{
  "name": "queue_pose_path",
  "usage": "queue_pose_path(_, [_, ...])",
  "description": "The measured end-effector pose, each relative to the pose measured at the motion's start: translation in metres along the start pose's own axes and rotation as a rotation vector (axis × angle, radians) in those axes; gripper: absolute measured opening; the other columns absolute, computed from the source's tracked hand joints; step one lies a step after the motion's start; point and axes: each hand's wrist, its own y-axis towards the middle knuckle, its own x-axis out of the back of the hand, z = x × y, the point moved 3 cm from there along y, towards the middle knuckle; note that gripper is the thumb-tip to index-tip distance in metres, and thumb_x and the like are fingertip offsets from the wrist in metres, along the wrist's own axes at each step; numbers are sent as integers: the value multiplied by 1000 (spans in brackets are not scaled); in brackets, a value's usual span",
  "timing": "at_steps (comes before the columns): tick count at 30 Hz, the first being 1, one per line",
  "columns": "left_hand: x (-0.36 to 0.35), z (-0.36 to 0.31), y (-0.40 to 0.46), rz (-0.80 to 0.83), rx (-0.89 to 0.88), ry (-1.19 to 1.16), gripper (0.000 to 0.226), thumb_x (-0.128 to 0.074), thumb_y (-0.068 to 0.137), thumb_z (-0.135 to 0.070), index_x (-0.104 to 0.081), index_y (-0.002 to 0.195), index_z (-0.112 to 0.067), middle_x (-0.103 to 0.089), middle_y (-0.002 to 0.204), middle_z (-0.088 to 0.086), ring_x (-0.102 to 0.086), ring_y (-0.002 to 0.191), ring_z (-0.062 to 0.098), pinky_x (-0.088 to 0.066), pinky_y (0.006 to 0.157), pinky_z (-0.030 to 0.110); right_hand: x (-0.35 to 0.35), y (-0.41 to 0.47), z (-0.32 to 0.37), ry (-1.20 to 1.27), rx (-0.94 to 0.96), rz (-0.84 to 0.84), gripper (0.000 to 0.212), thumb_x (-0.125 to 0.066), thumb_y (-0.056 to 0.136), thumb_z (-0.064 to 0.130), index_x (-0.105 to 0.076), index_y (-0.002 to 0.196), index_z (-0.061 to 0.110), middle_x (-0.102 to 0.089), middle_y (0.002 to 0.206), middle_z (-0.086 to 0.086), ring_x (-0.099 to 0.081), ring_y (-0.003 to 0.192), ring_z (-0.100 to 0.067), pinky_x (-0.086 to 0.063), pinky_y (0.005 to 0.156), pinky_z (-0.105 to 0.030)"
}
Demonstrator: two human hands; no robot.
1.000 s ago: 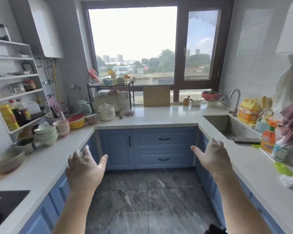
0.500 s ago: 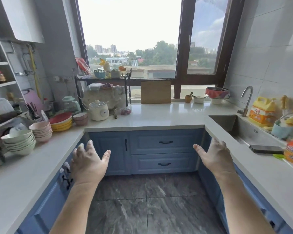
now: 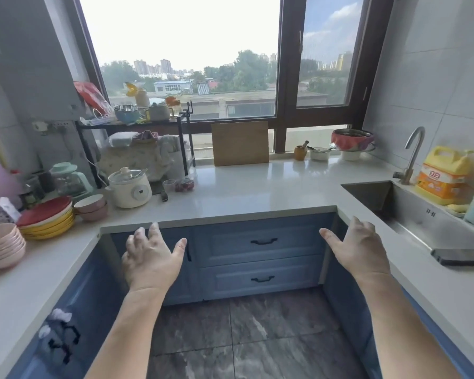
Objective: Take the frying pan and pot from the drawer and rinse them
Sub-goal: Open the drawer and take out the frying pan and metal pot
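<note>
Both your left hand (image 3: pixel 151 259) and right hand (image 3: pixel 359 248) are spread open and empty; the blue drawers' horizontal black handles (image 3: pixel 263 241) lie ahead between them, slightly nearer your right.

The yellow detergent jug (image 3: pixel 444 175) bears a label reading "立白".

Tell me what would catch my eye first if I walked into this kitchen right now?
Two bare hands, the left hand and right hand, reach out open and empty toward the shut blue drawers under the white counter. Behind them a big window shows a city skyline, with a wooden cutting board leaning below it. On the right sits a steel sink beside a yellow detergent jug.
</note>
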Motion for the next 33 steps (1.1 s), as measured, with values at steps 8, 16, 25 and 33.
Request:
queue_pose_path(8, [-62,-86,101,5,69,-22,80,-42,95,-59,-18,155,-13,-23,159,15,-16,148,30,-24,117,46,-47,160,2,-16,64,42,61,-61,88,52,-50,115,-2,-52,120,-23,-53,107,-39,-45,88,-42])
queue_pose_path(16, [-125,-119,169,36,159,11,79,-44,94,-59,-21,154,-12,-25,158,14,-17,147,30,-24,115,47,-117,267,-1,-56,77,142,57,-57,89,53,-50,110,1,-52,116,-21,-53,103,-38,-44,82,-41])
queue_pose_path(25, [-211,-139,265,89,172,58,78,-44,94,-59,-24,153,-12,-30,155,14,-22,145,30,-26,114,47,-223,353,3,-58,54,234,59,-56,90,53,-49,116,0,-51,120,-21,-50,108,-38,-40,75,-38])
queue_pose_path(33, [-304,-135,346,199,180,118,75,-46,96,-55,-26,153,-11,-32,154,16,-24,144,31,-25,114,47,-333,405,-10,-95,-57,304,68,-57,88,55,-49,124,-2,-51,124,-22,-50,113,-39,-46,86,-44])
